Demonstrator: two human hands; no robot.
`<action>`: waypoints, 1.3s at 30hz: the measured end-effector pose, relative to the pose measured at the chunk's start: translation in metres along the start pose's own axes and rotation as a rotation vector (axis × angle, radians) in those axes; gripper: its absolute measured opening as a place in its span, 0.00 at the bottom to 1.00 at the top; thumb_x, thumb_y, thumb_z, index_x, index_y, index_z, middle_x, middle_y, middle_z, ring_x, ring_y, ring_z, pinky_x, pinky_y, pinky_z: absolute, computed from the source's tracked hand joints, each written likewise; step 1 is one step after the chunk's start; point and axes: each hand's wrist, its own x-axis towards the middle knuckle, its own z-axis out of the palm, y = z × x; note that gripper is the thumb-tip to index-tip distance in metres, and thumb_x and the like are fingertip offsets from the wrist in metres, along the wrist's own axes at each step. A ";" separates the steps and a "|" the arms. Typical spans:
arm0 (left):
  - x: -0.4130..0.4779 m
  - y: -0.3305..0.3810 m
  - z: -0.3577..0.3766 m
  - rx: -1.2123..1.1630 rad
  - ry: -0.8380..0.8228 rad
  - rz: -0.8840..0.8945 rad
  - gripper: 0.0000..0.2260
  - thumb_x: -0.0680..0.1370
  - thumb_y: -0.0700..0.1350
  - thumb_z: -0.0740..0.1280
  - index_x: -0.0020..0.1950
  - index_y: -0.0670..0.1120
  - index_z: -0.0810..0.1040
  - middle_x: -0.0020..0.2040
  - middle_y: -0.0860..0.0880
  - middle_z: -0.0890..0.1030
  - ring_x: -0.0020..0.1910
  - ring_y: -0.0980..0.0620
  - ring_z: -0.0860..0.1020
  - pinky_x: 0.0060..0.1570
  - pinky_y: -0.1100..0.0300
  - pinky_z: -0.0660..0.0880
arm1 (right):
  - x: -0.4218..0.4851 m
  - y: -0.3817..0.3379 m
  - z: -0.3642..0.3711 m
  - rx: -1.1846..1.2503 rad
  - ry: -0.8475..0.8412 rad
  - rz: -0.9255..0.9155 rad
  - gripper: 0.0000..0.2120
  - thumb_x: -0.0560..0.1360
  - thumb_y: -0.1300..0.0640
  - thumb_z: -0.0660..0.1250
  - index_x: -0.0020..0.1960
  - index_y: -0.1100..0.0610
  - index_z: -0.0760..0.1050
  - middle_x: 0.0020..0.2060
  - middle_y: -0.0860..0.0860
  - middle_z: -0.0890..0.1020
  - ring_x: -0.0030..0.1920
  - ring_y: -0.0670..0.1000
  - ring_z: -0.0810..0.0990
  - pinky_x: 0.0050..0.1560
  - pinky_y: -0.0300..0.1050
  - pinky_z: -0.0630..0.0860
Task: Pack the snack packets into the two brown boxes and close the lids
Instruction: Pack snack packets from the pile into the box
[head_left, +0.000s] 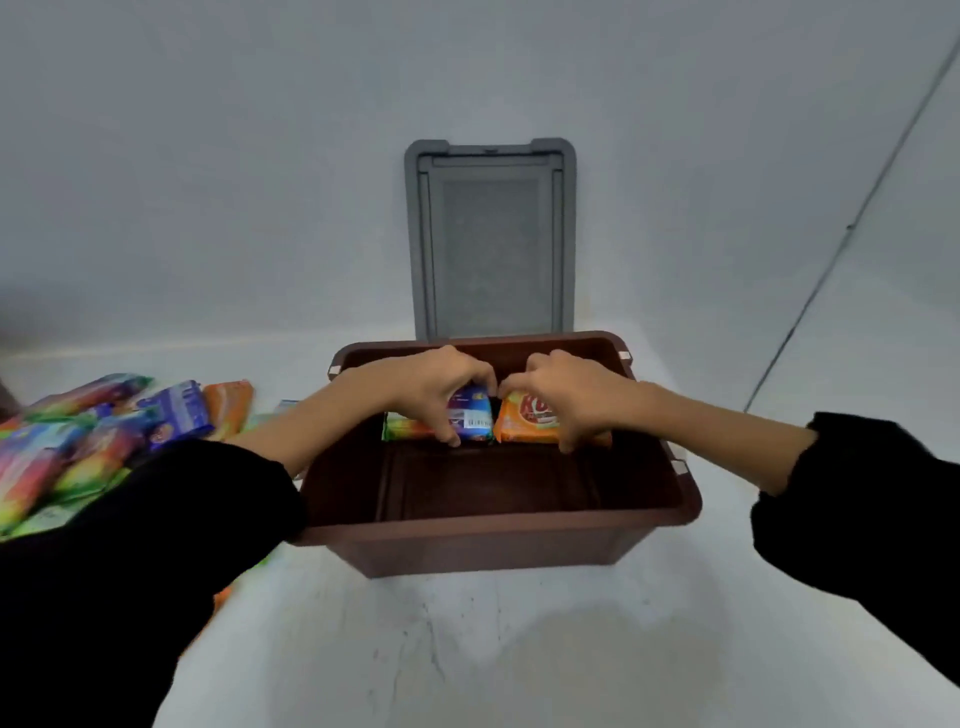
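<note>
Left grip (441, 384): grasping blue packet (474, 415)
Right grip (569, 395): grasping orange packet (524, 427)
Brown box (493, 527): open, surrounding both grips
Grey lid (491, 239): upright beyond grips

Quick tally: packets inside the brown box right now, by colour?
green packet: 1
blue packet: 1
orange packet: 1
Total: 3 in view
</note>
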 end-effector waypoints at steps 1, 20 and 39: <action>0.003 0.000 0.006 0.012 -0.002 -0.014 0.30 0.65 0.47 0.77 0.64 0.48 0.69 0.59 0.49 0.74 0.57 0.52 0.73 0.56 0.59 0.72 | 0.003 -0.003 0.007 -0.021 -0.014 0.000 0.42 0.65 0.58 0.76 0.73 0.48 0.58 0.62 0.55 0.69 0.62 0.55 0.68 0.49 0.44 0.67; 0.009 0.009 0.046 0.277 0.005 -0.079 0.30 0.70 0.52 0.72 0.68 0.43 0.69 0.61 0.45 0.74 0.58 0.47 0.74 0.51 0.57 0.71 | 0.021 -0.007 0.040 -0.136 -0.019 -0.057 0.29 0.75 0.60 0.65 0.73 0.56 0.61 0.64 0.58 0.69 0.61 0.58 0.73 0.55 0.47 0.73; -0.204 -0.079 -0.014 -0.303 0.609 -0.680 0.12 0.75 0.45 0.69 0.57 0.44 0.79 0.50 0.46 0.82 0.48 0.50 0.80 0.48 0.66 0.70 | 0.086 -0.142 -0.099 0.308 0.444 -0.407 0.10 0.72 0.57 0.67 0.53 0.53 0.79 0.45 0.50 0.83 0.43 0.47 0.76 0.51 0.47 0.77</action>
